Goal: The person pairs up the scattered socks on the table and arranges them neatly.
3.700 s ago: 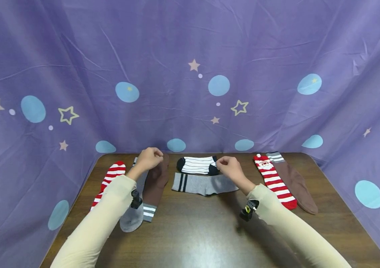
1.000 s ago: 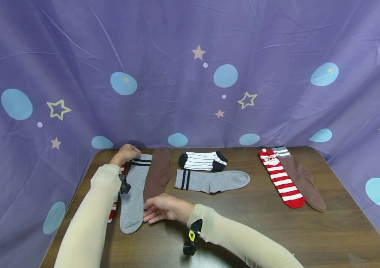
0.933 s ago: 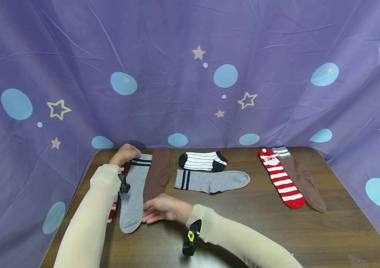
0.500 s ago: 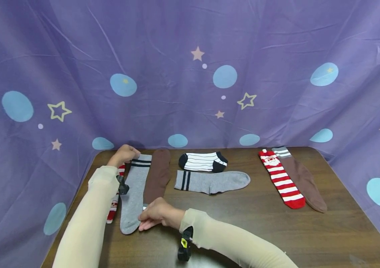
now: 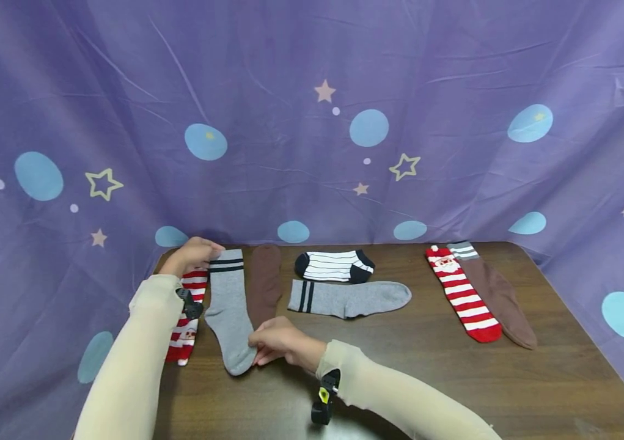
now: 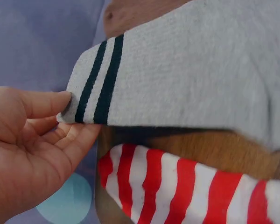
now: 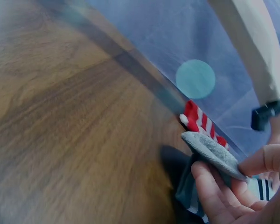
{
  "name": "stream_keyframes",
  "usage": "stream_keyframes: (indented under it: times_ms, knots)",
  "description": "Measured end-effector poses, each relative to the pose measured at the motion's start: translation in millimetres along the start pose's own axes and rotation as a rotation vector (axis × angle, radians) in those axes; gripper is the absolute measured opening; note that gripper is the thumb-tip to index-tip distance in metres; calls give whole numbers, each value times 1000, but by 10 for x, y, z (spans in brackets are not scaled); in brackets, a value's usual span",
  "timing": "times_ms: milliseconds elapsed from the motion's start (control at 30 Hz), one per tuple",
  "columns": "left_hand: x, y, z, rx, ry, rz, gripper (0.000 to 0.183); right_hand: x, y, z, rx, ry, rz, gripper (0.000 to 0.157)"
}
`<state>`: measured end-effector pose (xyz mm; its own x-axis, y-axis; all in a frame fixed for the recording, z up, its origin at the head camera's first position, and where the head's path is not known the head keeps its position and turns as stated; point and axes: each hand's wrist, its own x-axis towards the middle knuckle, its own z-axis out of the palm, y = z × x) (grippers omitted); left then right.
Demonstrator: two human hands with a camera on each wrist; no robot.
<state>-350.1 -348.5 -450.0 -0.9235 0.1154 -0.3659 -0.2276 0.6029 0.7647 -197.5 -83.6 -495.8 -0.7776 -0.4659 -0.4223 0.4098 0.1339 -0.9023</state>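
Observation:
A long grey sock (image 5: 227, 299) with two black cuff stripes is stretched between my two hands at the left of the table. My left hand (image 6: 37, 135) pinches a corner of its cuff between thumb and fingers. Near the toe, my right hand (image 5: 281, 343) pinches the sock's edge; the right wrist view shows the grey toe (image 7: 212, 151) raised off the wood. Beside it on the right lies a brown sock (image 5: 264, 284), its lower end hidden by the right hand. On the left, a red-and-white striped Santa sock (image 5: 185, 336) is partly covered by the left wrist.
Mid-table lie a white ankle sock (image 5: 330, 266) with black toe and heel and another grey striped sock (image 5: 350, 298). At the right, a second Santa sock (image 5: 462, 296) rests beside a second brown sock (image 5: 501, 299). A purple curtain (image 5: 267, 122) stands behind the wooden table (image 5: 427, 379).
The right hand has gone from near the middle socks to the grey sock's toe and now pinches it. The grey sock has lifted, its toe swung right, uncovering more of the left Santa sock.

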Motion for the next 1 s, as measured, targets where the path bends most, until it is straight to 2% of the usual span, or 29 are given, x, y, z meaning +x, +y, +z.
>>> stream_keyframes:
  times_ms: [133, 267, 333, 433, 500, 700, 867, 1000]
  knots:
    - [-28, -27, -68, -13, 19, -4, 47, 6, -18, -155, 18, 16, 0, 17]
    - [-85, -52, -126, -41, 63, -25, 48, 20, -36, -267, 55, -12, 7, 13]
    - [-114, -64, -155, -59, 77, -41, 39, 18, -39, -299, 73, -25, 9, 12]
    - [-142, -83, -191, -98, 110, -55, 13, 15, -38, -331, 93, -33, 3, 11]
    - [-165, -87, -207, -125, 130, -58, 7, 11, -38, -354, 104, -26, -2, 12]
    - [-217, -129, -230, -216, 148, -54, 12, 11, -43, -473, 109, 2, -22, 13]
    - [-233, -187, -207, -304, 154, -57, 18, 9, -92, -631, 155, -4, -26, 13]
    - [-246, -194, -157, -359, 128, -21, 21, -20, -151, -790, 186, -28, -30, 13]
